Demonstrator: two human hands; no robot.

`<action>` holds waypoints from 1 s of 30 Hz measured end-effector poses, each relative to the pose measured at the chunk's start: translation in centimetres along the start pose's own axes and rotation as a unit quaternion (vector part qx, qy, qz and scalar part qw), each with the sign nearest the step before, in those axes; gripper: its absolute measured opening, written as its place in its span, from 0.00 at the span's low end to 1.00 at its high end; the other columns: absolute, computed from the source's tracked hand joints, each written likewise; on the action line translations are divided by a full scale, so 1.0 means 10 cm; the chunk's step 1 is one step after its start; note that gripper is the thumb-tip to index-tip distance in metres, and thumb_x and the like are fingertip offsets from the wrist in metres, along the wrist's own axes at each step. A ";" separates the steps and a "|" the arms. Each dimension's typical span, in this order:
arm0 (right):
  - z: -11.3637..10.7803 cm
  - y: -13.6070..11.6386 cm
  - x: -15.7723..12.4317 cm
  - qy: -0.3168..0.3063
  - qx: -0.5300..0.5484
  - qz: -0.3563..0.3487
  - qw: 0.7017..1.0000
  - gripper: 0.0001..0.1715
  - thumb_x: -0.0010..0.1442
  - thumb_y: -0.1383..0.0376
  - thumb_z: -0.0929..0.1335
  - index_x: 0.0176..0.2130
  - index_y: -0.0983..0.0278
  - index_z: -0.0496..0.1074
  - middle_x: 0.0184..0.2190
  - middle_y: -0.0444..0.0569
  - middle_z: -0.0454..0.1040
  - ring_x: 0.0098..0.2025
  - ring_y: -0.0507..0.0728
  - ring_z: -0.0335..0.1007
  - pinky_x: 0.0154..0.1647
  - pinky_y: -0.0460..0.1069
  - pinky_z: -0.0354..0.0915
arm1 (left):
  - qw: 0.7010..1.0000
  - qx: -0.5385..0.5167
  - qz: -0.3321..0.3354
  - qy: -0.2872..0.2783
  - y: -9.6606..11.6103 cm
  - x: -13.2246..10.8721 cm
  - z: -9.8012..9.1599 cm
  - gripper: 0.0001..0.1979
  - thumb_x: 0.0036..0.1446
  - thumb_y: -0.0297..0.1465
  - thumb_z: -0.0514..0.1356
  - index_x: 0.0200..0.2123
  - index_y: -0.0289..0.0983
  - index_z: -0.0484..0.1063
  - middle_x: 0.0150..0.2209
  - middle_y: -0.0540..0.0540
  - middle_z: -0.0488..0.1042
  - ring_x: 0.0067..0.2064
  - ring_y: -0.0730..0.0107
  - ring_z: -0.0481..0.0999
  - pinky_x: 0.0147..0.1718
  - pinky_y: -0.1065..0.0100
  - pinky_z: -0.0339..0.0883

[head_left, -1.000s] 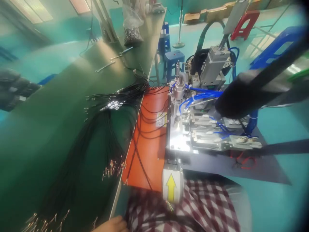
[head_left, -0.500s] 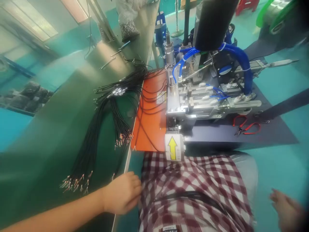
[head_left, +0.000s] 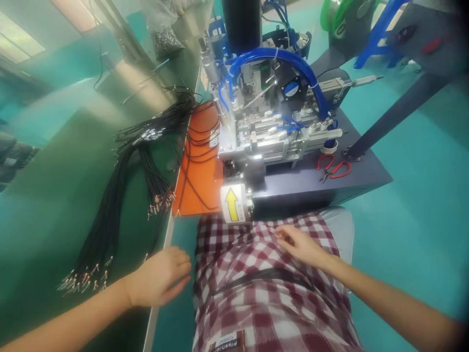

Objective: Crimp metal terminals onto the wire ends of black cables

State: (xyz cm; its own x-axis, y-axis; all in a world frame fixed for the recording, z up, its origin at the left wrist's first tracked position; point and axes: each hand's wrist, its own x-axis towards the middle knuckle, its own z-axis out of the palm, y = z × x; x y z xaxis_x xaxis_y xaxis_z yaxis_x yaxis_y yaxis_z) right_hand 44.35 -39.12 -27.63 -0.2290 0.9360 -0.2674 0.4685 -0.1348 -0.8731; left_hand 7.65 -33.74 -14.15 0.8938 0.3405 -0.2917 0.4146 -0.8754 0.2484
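Note:
My left hand (head_left: 161,276) rests over the edge of the green table (head_left: 47,210), back of the hand up. Its fingers are loosely bent, the thumb stands apart, and nothing shows in it. Just behind it lies the end of a black cable, part of the cable bundles (head_left: 106,210) with stripped, copper-coloured wire ends. Above my lap, my right hand (head_left: 298,244) has loosely curled fingers with a gap to the thumb and holds nothing visible. Ahead of both hands stands a metal machine (head_left: 264,137) with a white cover bearing a yellow arrow (head_left: 231,204).
An orange plate (head_left: 200,181) joins table and machine, with several cables across it. Red-handled pliers (head_left: 331,171) lie on the grey machine base (head_left: 366,178). A dark post (head_left: 399,115) rises at the right. Farther back are a clear bag of small parts (head_left: 165,41) and a green spool (head_left: 335,22).
My right hand has come in from the right edge to above my lap. My left hand stays by the table edge, its thumb now more visible. The whole view has shifted to the right.

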 end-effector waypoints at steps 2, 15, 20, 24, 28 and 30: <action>0.19 0.03 0.08 -0.031 -0.008 0.002 0.999 0.20 0.63 0.58 0.64 0.52 0.65 0.70 0.49 0.55 0.74 0.48 0.60 0.71 0.51 0.53 0.65 | 1.000 0.001 -0.002 -0.003 -0.01 -0.01 0.02 0.11 0.59 0.23 0.48 0.26 0.38 0.62 0.24 0.48 0.67 0.26 0.67 0.64 0.28 0.64 0.55; 0.77 0.34 0.38 -0.282 -0.095 0.078 0.951 0.37 0.63 0.45 0.54 0.58 0.62 0.68 0.61 0.53 0.67 0.62 0.65 0.61 0.65 0.60 0.53 | 0.998 -0.007 -0.001 0.056 -0.02 -0.08 0.09 0.09 0.57 0.28 0.52 0.25 0.39 0.64 0.24 0.46 0.70 0.27 0.65 0.68 0.29 0.61 0.58; 0.79 0.41 0.37 -0.301 -0.079 0.083 0.947 0.40 0.62 0.42 0.54 0.58 0.63 0.68 0.61 0.52 0.66 0.63 0.65 0.60 0.66 0.59 0.52 | 0.998 -0.010 -0.026 0.058 -0.01 -0.10 0.14 0.09 0.57 0.30 0.54 0.25 0.38 0.66 0.24 0.45 0.71 0.27 0.65 0.69 0.29 0.61 0.59; 0.87 0.38 0.38 -0.279 -0.054 0.087 0.955 0.40 0.61 0.41 0.56 0.58 0.62 0.70 0.61 0.52 0.66 0.63 0.66 0.59 0.67 0.59 0.50 | 0.998 0.003 -0.024 0.056 0.01 -0.11 0.16 0.08 0.57 0.30 0.54 0.25 0.38 0.66 0.24 0.45 0.72 0.27 0.65 0.69 0.29 0.61 0.58; 0.85 0.29 0.33 -0.251 -0.038 0.108 0.961 0.40 0.59 0.39 0.58 0.56 0.62 0.72 0.61 0.52 0.67 0.63 0.68 0.59 0.67 0.59 0.51 | 0.998 0.013 -0.012 0.056 0.00 -0.11 0.15 0.09 0.58 0.30 0.53 0.25 0.38 0.66 0.23 0.46 0.72 0.26 0.65 0.69 0.28 0.62 0.58; 0.80 0.27 0.27 -0.237 -0.028 0.117 0.964 0.40 0.60 0.40 0.58 0.58 0.62 0.70 0.62 0.50 0.66 0.64 0.67 0.58 0.67 0.58 0.51 | 0.998 0.015 -0.011 0.056 -0.01 -0.11 0.15 0.10 0.58 0.30 0.53 0.24 0.38 0.65 0.23 0.46 0.71 0.26 0.66 0.69 0.28 0.62 0.58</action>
State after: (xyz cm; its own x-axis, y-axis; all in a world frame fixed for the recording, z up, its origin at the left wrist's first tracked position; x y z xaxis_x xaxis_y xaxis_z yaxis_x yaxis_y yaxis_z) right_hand 38.20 -39.54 -33.95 -0.4699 0.6265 -0.6218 0.5970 -0.2932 -0.7467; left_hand 6.38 -34.58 -15.23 0.8985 0.3949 -0.1915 0.4310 -0.8762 0.2156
